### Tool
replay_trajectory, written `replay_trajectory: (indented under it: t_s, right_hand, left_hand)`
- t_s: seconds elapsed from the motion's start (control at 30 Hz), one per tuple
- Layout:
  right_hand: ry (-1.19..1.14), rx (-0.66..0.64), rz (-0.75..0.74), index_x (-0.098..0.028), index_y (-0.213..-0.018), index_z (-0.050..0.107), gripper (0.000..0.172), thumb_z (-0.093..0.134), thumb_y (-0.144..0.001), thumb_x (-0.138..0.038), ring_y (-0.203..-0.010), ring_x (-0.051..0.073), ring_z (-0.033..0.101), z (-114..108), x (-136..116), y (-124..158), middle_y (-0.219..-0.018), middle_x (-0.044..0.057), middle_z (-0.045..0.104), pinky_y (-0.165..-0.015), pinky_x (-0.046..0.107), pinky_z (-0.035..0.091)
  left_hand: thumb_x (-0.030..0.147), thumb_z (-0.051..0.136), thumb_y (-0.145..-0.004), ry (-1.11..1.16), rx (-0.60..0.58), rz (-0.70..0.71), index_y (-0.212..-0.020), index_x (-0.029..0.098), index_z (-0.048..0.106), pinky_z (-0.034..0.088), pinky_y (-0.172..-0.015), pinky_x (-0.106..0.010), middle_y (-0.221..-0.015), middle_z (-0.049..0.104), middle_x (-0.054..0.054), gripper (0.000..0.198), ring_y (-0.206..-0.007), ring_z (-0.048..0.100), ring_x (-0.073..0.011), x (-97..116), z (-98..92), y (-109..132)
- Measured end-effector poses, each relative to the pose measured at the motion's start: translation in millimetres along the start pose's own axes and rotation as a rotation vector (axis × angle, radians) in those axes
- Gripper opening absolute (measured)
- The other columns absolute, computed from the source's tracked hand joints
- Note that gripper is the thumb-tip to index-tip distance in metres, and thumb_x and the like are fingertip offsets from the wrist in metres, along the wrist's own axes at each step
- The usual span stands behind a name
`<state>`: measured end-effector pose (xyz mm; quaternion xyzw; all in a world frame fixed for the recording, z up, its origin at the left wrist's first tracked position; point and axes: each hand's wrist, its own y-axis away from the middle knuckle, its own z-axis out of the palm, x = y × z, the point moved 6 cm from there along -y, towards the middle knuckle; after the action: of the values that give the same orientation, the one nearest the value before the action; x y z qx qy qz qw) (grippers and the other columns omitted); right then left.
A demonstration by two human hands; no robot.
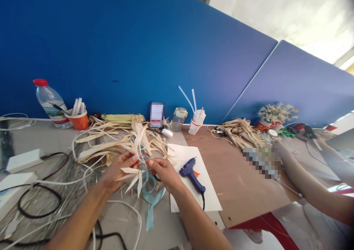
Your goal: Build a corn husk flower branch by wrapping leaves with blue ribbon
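Note:
My left hand is closed around a small bunch of corn husk flowers, with pale pointed petals sticking out below its fingers. A light blue ribbon is wound about the bunch and trails in loops onto the table. Close beside it, my right hand pinches the ribbon between thumb and finger. The exact spot where the fingers meet is partly hidden. Behind both hands lies a heap of dry corn husks. To the right, a blue hot glue gun rests on a white sheet of paper.
White and black cables and thin wires cover the left side. Along the blue partition stand a bottle, a red cup, a phone, a jar and a cup with glue sticks. Another person's arm is at right.

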<state>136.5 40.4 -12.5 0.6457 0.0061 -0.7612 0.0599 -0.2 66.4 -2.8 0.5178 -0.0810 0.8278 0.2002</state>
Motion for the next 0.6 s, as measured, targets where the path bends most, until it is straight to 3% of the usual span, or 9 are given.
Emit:
replay_trajectory:
  t_s: [0.17, 0.4, 0.6]
  right_hand:
    - [-0.044, 0.013, 0.012, -0.016, -0.066, 0.066, 0.020, 0.069, -0.062, -0.035, -0.049, 0.007, 0.032, 3, 0, 0, -0.051, -0.006, 0.045, -0.049, 0.022, 0.023]
    - [0.062, -0.001, 0.026, -0.014, -0.065, 0.064, 0.020, 0.064, -0.066, -0.034, -0.047, 0.006, 0.030, 3, 6, 0, -0.051, -0.005, 0.045, -0.047, 0.022, 0.022]
    - [0.206, 0.146, -0.033, -0.015, -0.058, 0.057, 0.014, 0.059, -0.067, -0.026, -0.048, 0.007, 0.034, -4, -2, -1, -0.049, -0.006, 0.044, -0.048, 0.021, 0.026]
  left_hand:
    - [0.035, 0.071, -0.070, -0.085, -0.003, -0.001, -0.079, 0.015, 0.063, 0.030, -0.044, -0.015, -0.056, 0.052, 0.003, 0.023, -0.048, 0.040, -0.0052, -7, -0.4, -3]
    - [0.035, 0.072, -0.069, -0.119, 0.023, -0.029, -0.078, 0.016, 0.064, 0.032, -0.045, -0.018, -0.055, 0.051, 0.004, 0.023, -0.046, 0.042, -0.0062, -13, -0.9, -3]
    - [0.034, 0.077, -0.060, -0.123, 0.074, -0.069, -0.073, 0.015, 0.067, 0.039, -0.051, -0.022, -0.061, 0.060, 0.001, 0.025, -0.052, 0.050, -0.0105, -15, -3.2, -3]
